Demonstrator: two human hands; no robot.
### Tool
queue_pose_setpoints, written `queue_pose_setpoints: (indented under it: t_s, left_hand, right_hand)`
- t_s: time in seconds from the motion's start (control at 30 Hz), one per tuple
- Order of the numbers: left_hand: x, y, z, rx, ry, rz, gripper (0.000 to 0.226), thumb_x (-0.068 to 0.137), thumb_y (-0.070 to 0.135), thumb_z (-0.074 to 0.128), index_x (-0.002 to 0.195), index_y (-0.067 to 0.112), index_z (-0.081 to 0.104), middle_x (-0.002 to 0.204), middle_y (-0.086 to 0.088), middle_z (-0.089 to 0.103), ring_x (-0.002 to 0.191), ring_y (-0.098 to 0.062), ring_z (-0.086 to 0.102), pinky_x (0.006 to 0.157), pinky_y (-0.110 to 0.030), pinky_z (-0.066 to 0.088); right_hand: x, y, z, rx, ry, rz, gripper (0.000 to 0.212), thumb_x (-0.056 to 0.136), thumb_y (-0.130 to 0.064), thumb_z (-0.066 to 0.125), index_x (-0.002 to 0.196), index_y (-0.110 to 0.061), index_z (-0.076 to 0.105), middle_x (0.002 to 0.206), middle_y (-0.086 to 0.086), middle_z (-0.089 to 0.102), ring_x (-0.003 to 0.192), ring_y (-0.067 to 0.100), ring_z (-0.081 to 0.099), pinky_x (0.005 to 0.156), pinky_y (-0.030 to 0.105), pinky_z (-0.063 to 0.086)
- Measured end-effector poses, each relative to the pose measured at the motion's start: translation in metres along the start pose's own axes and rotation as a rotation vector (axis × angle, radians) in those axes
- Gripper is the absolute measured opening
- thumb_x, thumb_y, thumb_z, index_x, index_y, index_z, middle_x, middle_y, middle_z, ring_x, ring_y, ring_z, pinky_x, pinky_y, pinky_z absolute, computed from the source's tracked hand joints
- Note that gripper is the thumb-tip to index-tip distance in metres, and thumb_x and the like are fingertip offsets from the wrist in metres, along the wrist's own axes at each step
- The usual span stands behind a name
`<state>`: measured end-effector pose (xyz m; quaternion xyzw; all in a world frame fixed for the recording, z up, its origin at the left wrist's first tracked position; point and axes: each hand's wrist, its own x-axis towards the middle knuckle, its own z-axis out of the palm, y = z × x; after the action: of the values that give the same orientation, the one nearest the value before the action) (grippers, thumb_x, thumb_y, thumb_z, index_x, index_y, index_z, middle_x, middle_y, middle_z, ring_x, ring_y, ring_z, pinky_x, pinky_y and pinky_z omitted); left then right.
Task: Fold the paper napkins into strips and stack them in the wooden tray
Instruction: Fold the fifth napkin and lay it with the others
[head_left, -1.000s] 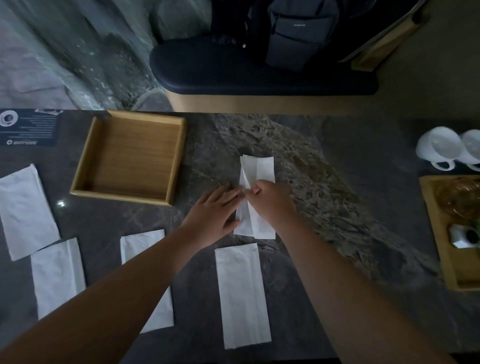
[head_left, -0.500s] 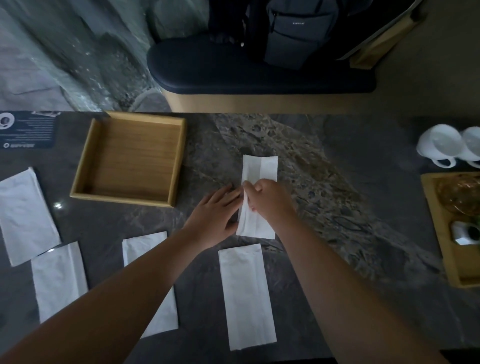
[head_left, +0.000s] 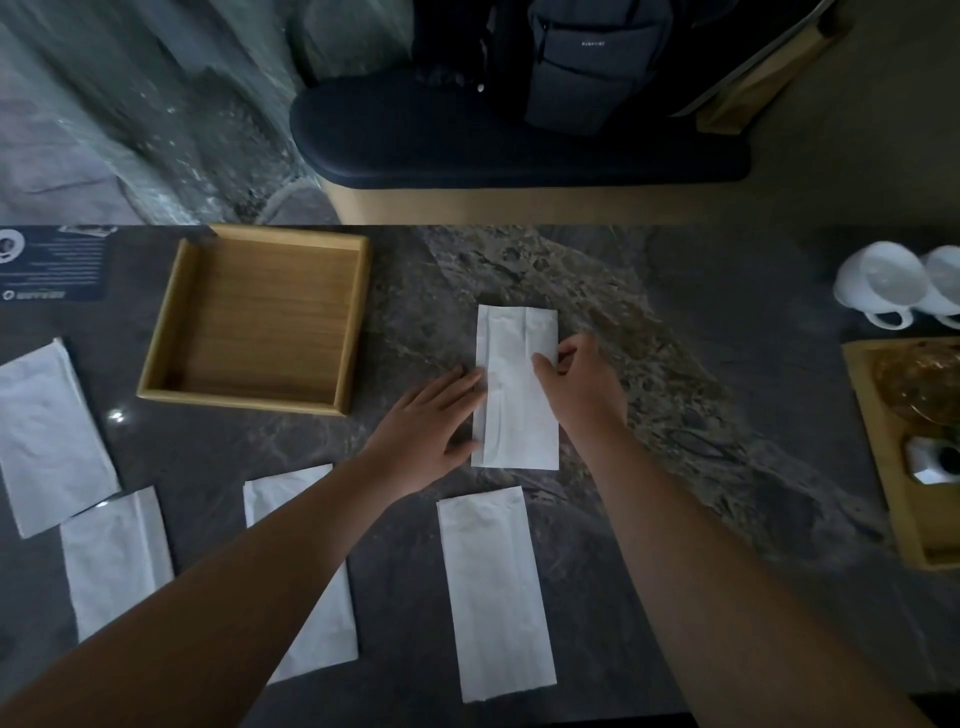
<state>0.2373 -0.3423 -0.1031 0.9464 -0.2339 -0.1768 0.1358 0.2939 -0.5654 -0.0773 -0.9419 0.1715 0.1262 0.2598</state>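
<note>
A white paper napkin (head_left: 514, 395) lies lengthwise on the dark marble table, with fold creases along it. My left hand (head_left: 431, 421) lies flat, its straight fingertips touching the napkin's left edge. My right hand (head_left: 582, 379) pinches the napkin's right edge between thumb and curled fingers. The square wooden tray (head_left: 239, 404) stands to the left with nothing in it. Several more napkins lie flat nearer me: one in the middle (head_left: 496, 592), one partly under my left arm (head_left: 317, 629), and two at the left (head_left: 114, 561) (head_left: 49, 436).
Two white cups (head_left: 883, 286) stand at the far right, with a second wooden tray (head_left: 883, 483) holding a glass piece below them. A dark printed card (head_left: 52, 270) lies at the far left. Beyond the table is a dark bench (head_left: 467, 140) with a backpack (head_left: 597, 62).
My right hand laid the raised flap down, then moved from the napkin's left side to its right edge. The left hand stayed at the left edge.
</note>
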Motion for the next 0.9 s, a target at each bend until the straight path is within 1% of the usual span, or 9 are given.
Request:
queue_pose_setpoints:
  t_s: [0.13, 0.2, 0.3, 0.37, 0.43, 0.57, 0.7, 0.8, 0.9]
  left_hand:
    - [0.0, 0.001, -0.001, -0.007, -0.003, -0.009, 0.075, 0.103, 0.056, 0.046, 0.166, 0.026, 0.018, 0.175, 0.006, 0.005, 0.161, -0.016, 0.003, 0.123, -0.037, 0.007]
    - [0.0, 0.003, -0.001, -0.025, 0.009, -0.018, 0.074, 0.103, 0.055, 0.048, 0.165, 0.026, 0.02, 0.174, 0.005, 0.008, 0.16, -0.016, 0.004, 0.123, -0.037, 0.008]
    - [0.0, 0.003, 0.0, -0.029, 0.011, -0.028, 0.073, 0.103, 0.056, 0.047, 0.165, 0.026, 0.021, 0.174, 0.006, 0.008, 0.16, -0.016, 0.003, 0.123, -0.037, 0.008]
    - [0.001, 0.003, 0.001, -0.03, 0.01, -0.029, 0.074, 0.104, 0.057, 0.046, 0.166, 0.027, 0.019, 0.175, 0.006, 0.006, 0.16, -0.015, 0.002, 0.123, -0.036, 0.007]
    - [0.001, 0.003, 0.001, -0.038, 0.007, -0.03, 0.075, 0.104, 0.057, 0.046, 0.166, 0.027, 0.018, 0.175, 0.006, 0.006, 0.161, -0.015, 0.002, 0.124, -0.037, 0.008]
    - [0.0, 0.003, -0.001, -0.052, 0.012, -0.031, 0.073, 0.102, 0.055, 0.05, 0.164, 0.027, 0.025, 0.174, 0.005, 0.013, 0.161, -0.016, 0.006, 0.126, -0.041, 0.014]
    - [0.0, 0.004, -0.001, -0.056, 0.012, -0.033, 0.075, 0.102, 0.054, 0.053, 0.165, 0.028, 0.022, 0.175, 0.007, 0.008, 0.161, -0.015, 0.003, 0.121, -0.036, 0.006]
    - [0.0, 0.002, 0.001, -0.049, 0.014, -0.032, 0.074, 0.102, 0.054, 0.052, 0.165, 0.029, 0.022, 0.175, 0.008, 0.006, 0.161, -0.015, 0.002, 0.12, -0.036, 0.004]
    - [0.0, 0.002, 0.001, -0.053, 0.003, -0.036, 0.074, 0.103, 0.055, 0.05, 0.165, 0.03, 0.019, 0.175, 0.008, 0.004, 0.161, -0.015, 0.0, 0.121, -0.037, 0.003]
  right_hand:
    - [0.008, -0.001, -0.002, 0.092, -0.036, 0.066, 0.036, 0.099, -0.059, 0.062, 0.115, -0.026, 0.065, 0.103, -0.006, 0.072, 0.09, 0.019, 0.068, 0.071, 0.033, 0.049]
    - [0.007, -0.001, -0.003, 0.135, -0.026, 0.036, 0.033, 0.099, -0.055, 0.065, 0.115, -0.026, 0.066, 0.105, -0.006, 0.072, 0.092, 0.018, 0.068, 0.072, 0.033, 0.051]
    - [0.003, -0.002, 0.001, 0.012, 0.072, -0.29, 0.023, 0.098, -0.043, 0.071, 0.111, -0.026, 0.064, 0.107, -0.006, 0.067, 0.091, 0.013, 0.065, 0.075, 0.031, 0.057]
    - [0.0, -0.012, 0.002, -0.038, -0.016, -0.392, 0.02, 0.099, -0.046, 0.068, 0.096, -0.026, 0.065, 0.091, -0.009, 0.068, 0.081, 0.013, 0.066, 0.072, 0.033, 0.059]
    - [-0.004, -0.024, 0.005, -0.066, -0.146, -0.367, 0.03, 0.1, -0.053, 0.062, 0.09, -0.025, 0.064, 0.079, -0.01, 0.066, 0.074, 0.015, 0.066, 0.07, 0.034, 0.057]
    - [-0.006, -0.041, 0.009, -0.126, -0.344, -0.264, 0.043, 0.102, -0.054, 0.06, 0.093, -0.012, 0.068, 0.08, 0.001, 0.069, 0.075, 0.022, 0.066, 0.067, 0.034, 0.048]
    - [-0.006, -0.039, 0.01, -0.109, -0.325, -0.226, 0.051, 0.106, -0.052, 0.053, 0.089, -0.006, 0.068, 0.083, 0.014, 0.073, 0.075, 0.03, 0.071, 0.071, 0.039, 0.055]
    - [-0.003, -0.042, 0.012, -0.161, -0.325, -0.197, 0.053, 0.104, -0.056, 0.051, 0.081, -0.01, 0.066, 0.075, 0.011, 0.073, 0.07, 0.029, 0.074, 0.073, 0.039, 0.058]
    - [0.001, -0.048, 0.015, -0.217, -0.343, -0.191, 0.055, 0.104, -0.057, 0.049, 0.082, -0.01, 0.067, 0.071, 0.007, 0.073, 0.067, 0.025, 0.073, 0.073, 0.038, 0.061]
